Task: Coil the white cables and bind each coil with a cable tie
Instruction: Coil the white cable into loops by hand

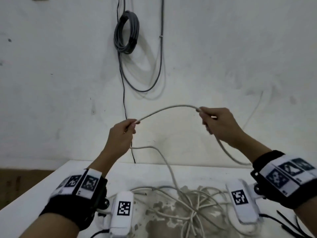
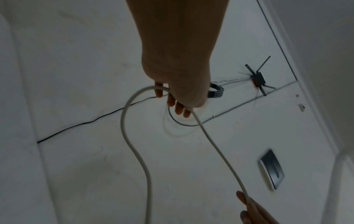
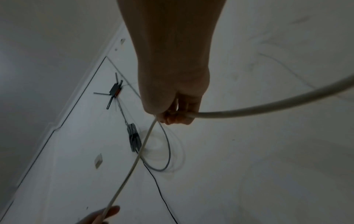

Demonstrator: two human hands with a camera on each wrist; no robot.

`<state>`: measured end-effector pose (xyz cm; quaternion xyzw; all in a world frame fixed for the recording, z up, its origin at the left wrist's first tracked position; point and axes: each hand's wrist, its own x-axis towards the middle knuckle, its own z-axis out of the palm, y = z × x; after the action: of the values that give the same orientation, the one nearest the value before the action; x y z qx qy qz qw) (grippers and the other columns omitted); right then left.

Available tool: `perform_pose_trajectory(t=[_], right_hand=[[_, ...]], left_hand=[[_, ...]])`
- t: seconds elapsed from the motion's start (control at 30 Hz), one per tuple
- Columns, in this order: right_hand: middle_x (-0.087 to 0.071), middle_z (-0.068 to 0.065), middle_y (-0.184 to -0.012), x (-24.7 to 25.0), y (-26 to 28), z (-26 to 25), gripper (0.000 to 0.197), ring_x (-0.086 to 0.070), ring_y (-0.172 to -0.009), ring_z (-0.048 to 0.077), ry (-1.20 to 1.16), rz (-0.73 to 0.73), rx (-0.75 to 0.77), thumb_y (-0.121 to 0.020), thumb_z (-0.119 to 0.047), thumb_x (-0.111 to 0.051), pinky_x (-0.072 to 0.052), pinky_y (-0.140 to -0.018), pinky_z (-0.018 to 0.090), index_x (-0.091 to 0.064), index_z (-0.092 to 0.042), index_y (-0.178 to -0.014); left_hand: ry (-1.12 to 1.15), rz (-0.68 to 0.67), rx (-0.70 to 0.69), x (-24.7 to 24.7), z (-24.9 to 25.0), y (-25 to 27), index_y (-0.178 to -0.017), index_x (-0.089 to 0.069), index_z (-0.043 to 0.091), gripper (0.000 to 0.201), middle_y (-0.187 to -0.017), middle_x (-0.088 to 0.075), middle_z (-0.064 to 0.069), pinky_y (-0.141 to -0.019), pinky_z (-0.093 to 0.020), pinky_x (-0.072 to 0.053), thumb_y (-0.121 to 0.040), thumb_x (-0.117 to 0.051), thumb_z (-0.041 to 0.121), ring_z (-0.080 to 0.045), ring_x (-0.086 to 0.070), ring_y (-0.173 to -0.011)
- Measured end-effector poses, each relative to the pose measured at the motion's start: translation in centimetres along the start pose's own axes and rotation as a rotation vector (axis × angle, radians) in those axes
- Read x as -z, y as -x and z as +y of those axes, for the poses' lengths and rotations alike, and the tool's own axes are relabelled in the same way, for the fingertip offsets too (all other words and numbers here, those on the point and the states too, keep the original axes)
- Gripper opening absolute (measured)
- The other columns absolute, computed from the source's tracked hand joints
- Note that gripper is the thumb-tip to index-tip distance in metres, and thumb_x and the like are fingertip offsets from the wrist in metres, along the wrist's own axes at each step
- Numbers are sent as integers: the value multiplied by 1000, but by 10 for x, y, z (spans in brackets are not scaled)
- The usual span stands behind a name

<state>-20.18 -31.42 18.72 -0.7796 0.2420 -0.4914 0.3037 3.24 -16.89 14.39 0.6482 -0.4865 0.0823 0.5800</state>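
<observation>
A white cable point(image 1: 169, 108) arches in the air between both hands, raised above the table in front of the wall. My left hand point(image 1: 126, 130) grips one part of it, fingers curled round it point(image 2: 173, 97). My right hand point(image 1: 208, 120) grips it further along point(image 3: 178, 115). From the left hand the cable drops down to a loose tangle of white cables point(image 1: 188, 203) on the white table point(image 1: 42, 194). From the right hand it hangs down to the right, behind the wrist. Black cable ties point(image 1: 289, 222) lie at the table's right front.
A bound grey cable coil point(image 1: 127, 32) hangs on the white wall, with grey and black wires point(image 1: 124, 100) running down behind the table. The table's top is stained under the tangle. A black device with antennas point(image 2: 257, 78) sits high on the wall.
</observation>
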Motion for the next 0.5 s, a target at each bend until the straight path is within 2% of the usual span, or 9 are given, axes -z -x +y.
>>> perform_pose_trajectory(t=[0.03, 0.07, 0.13, 0.23, 0.27, 0.33, 0.4, 0.43, 0.5], right_hand=[[-57, 2, -61, 0, 5, -1, 16, -50, -48, 13, -46, -66, -53, -92, -15, -57, -45, -46, 22, -69, -6, -97], [-60, 4, -61, 0, 8, -4, 16, -54, -48, 13, -102, -146, -125, -90, -14, -59, -48, -48, 23, -69, -2, -94], [-68, 4, -62, -5, 16, -12, 12, -63, -53, 12, -189, -305, -270, -87, -11, -62, -53, -55, 23, -68, 0, -90], [-71, 7, -68, -21, 25, -24, 11, -69, -59, 14, -334, -375, -379, -87, -6, -61, -57, -57, 22, -64, 1, -80], [-70, 11, -69, -27, 26, -27, 13, -69, -61, 17, -381, -361, -389, -87, -5, -60, -59, -58, 23, -63, 3, -77], [-68, 17, -73, -37, 28, -30, 14, -68, -62, 21, -440, -300, -384, -85, -1, -62, -59, -62, 26, -60, 6, -73], [-67, 19, -75, -39, 27, -30, 10, -69, -60, 20, -482, -235, -382, -83, 4, -63, -59, -61, 25, -60, 11, -75], [-66, 21, -75, -38, 25, -30, 9, -70, -59, 19, -504, -200, -384, -81, 7, -63, -60, -60, 26, -59, 14, -76], [-64, 24, -74, -31, 20, -27, 8, -71, -58, 20, -539, -114, -413, -77, 12, -65, -60, -59, 26, -58, 14, -75]], left_hand=[[-82, 21, 19, -3, 2, -5, -104, -67, 13, 23, -86, -62, -6, -60, -13, -38, -95, -45, 10, -5, -54, -66], [-161, 34, 19, -7, 4, -8, -107, -67, 11, 25, -99, -63, -11, -70, -16, -37, -93, -47, 6, -14, -58, -84], [-235, 38, -53, -19, 14, -7, -109, -68, 12, 28, -111, -58, -11, -79, -12, -30, -89, -52, 1, -21, -54, -103], [-22, -12, -87, -41, 41, 11, -98, -68, 16, 15, -96, -63, -4, -68, -13, -40, -90, -56, 12, -12, -61, -78], [101, -114, -13, -48, 51, 20, -94, -67, 16, 14, -88, -67, -4, -67, -17, -44, -92, -54, 21, -12, -64, -72], [311, -429, 206, -58, 67, 41, -99, -63, 14, 32, -79, -70, -5, -69, -29, -49, -96, -42, 38, -16, -68, -72], [543, -665, 376, -62, 72, 56, -109, -54, 13, 35, -67, -65, -2, -66, -33, -54, -98, -35, 40, -16, -65, -63], [641, -702, 429, -62, 70, 60, -110, -50, 11, 31, -57, -58, 0, -56, -29, -55, -99, -36, 36, -13, -58, -51], [753, -691, 480, -56, 65, 59, -103, -46, 8, 24, -46, -40, 7, -36, -15, -34, -100, -35, 30, -5, -35, -34]])
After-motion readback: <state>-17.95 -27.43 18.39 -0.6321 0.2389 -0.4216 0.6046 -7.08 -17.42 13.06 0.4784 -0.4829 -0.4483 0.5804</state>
